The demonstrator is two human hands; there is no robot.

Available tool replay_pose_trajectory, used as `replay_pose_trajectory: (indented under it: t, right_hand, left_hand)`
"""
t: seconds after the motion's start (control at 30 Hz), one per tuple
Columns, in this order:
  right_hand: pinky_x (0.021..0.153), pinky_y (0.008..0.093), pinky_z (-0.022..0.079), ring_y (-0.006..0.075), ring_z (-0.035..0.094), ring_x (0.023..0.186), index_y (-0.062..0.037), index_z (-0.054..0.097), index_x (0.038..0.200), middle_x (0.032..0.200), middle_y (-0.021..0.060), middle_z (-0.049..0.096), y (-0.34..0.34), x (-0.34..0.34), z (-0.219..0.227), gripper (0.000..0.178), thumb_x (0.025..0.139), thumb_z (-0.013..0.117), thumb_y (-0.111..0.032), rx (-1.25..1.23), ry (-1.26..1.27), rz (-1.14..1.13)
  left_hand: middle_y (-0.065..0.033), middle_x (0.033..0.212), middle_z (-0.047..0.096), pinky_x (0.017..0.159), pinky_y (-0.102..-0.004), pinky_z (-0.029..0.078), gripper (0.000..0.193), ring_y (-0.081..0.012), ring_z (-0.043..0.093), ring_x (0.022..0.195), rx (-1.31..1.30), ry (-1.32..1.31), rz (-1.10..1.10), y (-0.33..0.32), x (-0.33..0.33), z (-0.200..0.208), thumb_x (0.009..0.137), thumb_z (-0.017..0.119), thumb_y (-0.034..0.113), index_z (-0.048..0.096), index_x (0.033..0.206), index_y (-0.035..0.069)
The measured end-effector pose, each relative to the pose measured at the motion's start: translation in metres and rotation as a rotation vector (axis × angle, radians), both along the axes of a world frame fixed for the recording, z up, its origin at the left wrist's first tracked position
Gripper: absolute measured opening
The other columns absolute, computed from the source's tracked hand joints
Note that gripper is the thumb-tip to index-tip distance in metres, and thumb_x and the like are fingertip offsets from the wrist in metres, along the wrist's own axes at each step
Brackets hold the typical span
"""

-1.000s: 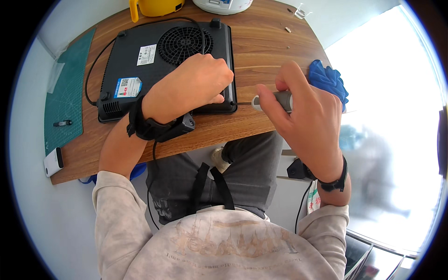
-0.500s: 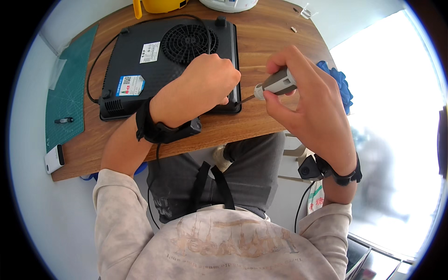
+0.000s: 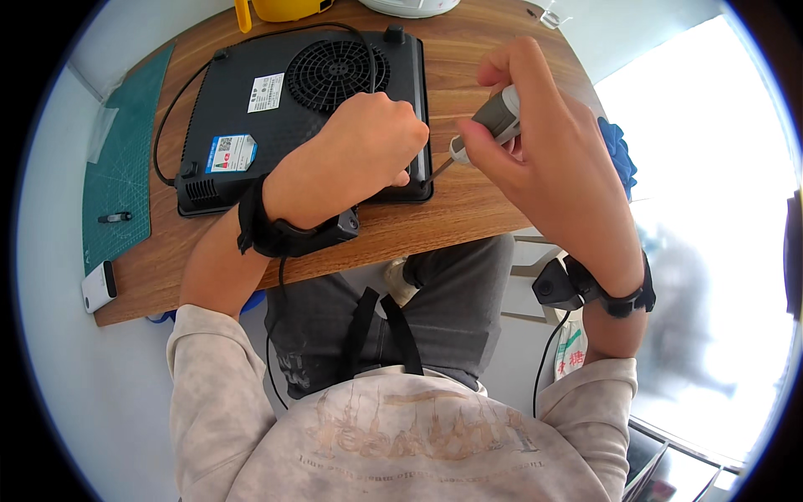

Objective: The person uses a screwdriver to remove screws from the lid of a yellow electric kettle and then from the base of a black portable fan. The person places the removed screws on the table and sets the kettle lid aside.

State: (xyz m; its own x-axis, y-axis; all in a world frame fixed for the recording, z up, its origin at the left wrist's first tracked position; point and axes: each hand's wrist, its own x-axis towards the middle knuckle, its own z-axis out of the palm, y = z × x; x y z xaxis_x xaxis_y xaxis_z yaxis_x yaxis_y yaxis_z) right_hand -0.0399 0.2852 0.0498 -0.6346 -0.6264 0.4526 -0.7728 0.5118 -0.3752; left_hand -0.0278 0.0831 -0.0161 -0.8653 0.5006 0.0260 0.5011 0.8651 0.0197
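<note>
A black induction cooker (image 3: 276, 109) lies bottom up on the wooden table, its round fan grille (image 3: 338, 75) facing up. Over its near right part my left hand (image 3: 372, 138) is curled closed, resting at the edge; whatever its fingers hold is hidden beneath it. My right hand (image 3: 548, 134) grips a grey and white screwdriver (image 3: 499, 115) by the handle, thumb on the near side and one finger raised. The tilted shaft runs down left, and its tip meets the cooker's near right corner.
A power cord (image 3: 159, 125) loops round the cooker's left and far sides. On the left lie a green cutting mat (image 3: 125, 184), a dark pen-like piece (image 3: 115, 217) and a white device (image 3: 99, 286). A yellow container (image 3: 288, 8) and blue cloth (image 3: 617, 155) sit at the table's edges.
My right hand has risen and tilted the screwdriver's handle more upright, its tip still at the corner. My left hand has barely shifted.
</note>
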Motion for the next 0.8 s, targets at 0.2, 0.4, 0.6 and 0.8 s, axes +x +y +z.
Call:
replay_pose_trajectory:
  t: [0.2,0.4,0.6,0.8]
  right_hand:
    - [0.063,0.0323,0.051,0.0225,0.063,0.065,-0.0054,0.055,0.108,0.085,0.0081,0.066,0.004,-0.01,-0.001,0.029,0.089,0.075,-0.014,0.019,0.004,0.124]
    - [0.059,0.0293,0.052,0.0204,0.066,0.069,-0.0036,0.059,0.097,0.082,0.008,0.067,0.012,0.009,0.008,0.029,0.087,0.081,-0.02,0.173,-0.103,-0.067]
    - [0.054,0.0333,0.049,0.0234,0.064,0.061,-0.003,0.062,0.096,0.081,0.0079,0.065,0.036,0.036,-0.017,0.026,0.082,0.084,-0.01,-0.025,-0.052,-0.077]
    - [0.056,0.0268,0.048,0.0151,0.061,0.062,-0.002,0.064,0.089,0.078,0.0061,0.065,0.056,0.055,-0.064,0.019,0.082,0.082,-0.002,-0.354,0.004,-0.266]
  left_hand:
    - [-0.0107,0.081,0.064,0.068,-0.0359,0.056,0.031,-0.0278,0.069,0.076,0.028,0.102,-0.042,-0.002,0.001,-0.005,0.074,0.087,0.027,0.068,0.085,0.004]
    - [-0.012,0.078,0.068,0.07,-0.0346,0.058,0.027,-0.0276,0.071,0.076,0.036,0.137,-0.051,-0.005,0.003,-0.006,0.075,0.086,0.024,0.071,0.083,0.004]
    - [-0.0107,0.09,0.061,0.071,-0.0371,0.056,0.035,-0.029,0.068,0.08,-0.021,0.022,-0.001,-0.001,0.003,0.0,0.074,0.086,0.028,0.069,0.094,0.005]
    - [-0.0107,0.092,0.062,0.072,-0.0379,0.056,0.035,-0.0291,0.068,0.081,-0.051,-0.028,0.02,0.001,-0.001,0.002,0.074,0.087,0.028,0.071,0.096,0.006]
